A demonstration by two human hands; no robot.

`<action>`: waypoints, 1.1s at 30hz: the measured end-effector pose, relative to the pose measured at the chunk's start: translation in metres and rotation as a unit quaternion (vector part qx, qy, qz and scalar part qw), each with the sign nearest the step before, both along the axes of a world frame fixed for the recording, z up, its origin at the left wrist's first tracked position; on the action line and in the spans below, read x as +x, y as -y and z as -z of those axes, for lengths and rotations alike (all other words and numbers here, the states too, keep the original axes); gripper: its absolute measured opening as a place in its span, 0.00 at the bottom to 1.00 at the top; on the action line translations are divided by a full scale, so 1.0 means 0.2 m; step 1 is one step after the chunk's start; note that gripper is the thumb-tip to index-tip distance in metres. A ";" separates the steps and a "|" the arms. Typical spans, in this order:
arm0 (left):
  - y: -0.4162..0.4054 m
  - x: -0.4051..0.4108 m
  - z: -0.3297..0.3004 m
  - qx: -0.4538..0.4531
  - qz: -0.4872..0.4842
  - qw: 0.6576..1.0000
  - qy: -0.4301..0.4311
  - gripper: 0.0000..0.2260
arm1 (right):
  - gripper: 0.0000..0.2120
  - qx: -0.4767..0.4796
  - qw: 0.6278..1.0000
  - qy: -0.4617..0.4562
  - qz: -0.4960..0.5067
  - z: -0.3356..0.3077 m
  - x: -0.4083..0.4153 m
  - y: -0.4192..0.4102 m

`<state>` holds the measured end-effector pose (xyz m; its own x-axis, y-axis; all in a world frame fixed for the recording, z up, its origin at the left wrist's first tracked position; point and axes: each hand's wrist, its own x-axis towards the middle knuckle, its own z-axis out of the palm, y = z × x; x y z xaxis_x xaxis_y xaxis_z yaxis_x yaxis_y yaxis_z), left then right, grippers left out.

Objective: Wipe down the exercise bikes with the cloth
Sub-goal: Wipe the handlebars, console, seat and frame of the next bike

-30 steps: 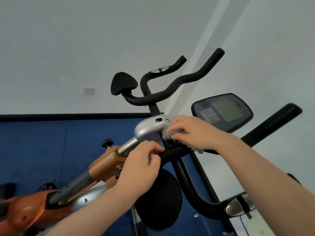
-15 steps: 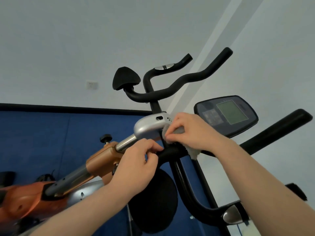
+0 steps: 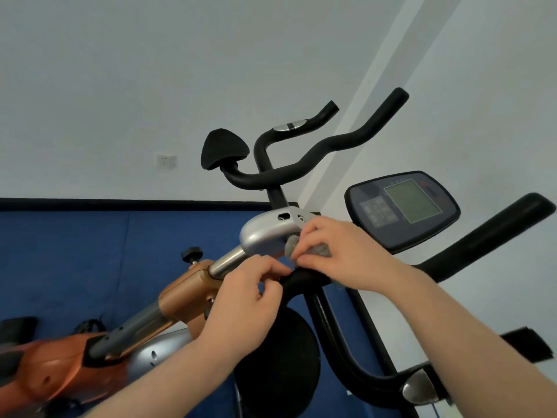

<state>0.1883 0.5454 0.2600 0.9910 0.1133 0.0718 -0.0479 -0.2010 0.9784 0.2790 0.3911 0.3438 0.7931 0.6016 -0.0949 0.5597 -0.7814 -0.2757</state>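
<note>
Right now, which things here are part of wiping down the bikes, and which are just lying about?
In the job:
grey cloth in the right hand
left hand on the black handlebar
silver bracket

Just about:
display console
wall socket
blue floor mat

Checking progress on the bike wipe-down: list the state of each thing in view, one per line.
cloth: bunched, pressed beside the silver bracket
right hand: grips the cloth
left hand: fingers curled at the black handlebar by the silver post
bracket: silver, cloth against its near side
console: screen blank, untouched
knob: upright on the orange frame, untouched
</note>
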 end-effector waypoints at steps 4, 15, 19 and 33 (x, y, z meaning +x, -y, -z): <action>0.00 -0.01 0.00 0.011 -0.011 1.000 0.027 0.14 | 0.05 0.212 0.969 0.097 0.077 -0.01 0.07 -0.04; -0.16 0.01 0.06 -0.016 0.007 0.994 0.109 0.07 | 0.08 0.120 0.992 0.014 -0.032 0.07 0.23 -0.15; -0.22 0.15 0.07 -0.055 -0.057 0.993 0.086 0.14 | 0.14 0.052 0.996 0.072 0.004 0.13 0.15 -0.21; -0.04 0.79 -0.16 0.034 0.096 0.989 0.108 0.09 | 0.23 0.043 0.950 -0.075 0.299 0.05 0.18 -0.08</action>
<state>0.3468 0.5540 0.2925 0.9547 -0.0870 0.2847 -0.2973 -0.2332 0.9259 0.3145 0.4064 0.3340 0.9772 0.0580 -0.2041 -0.0279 -0.9184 -0.3947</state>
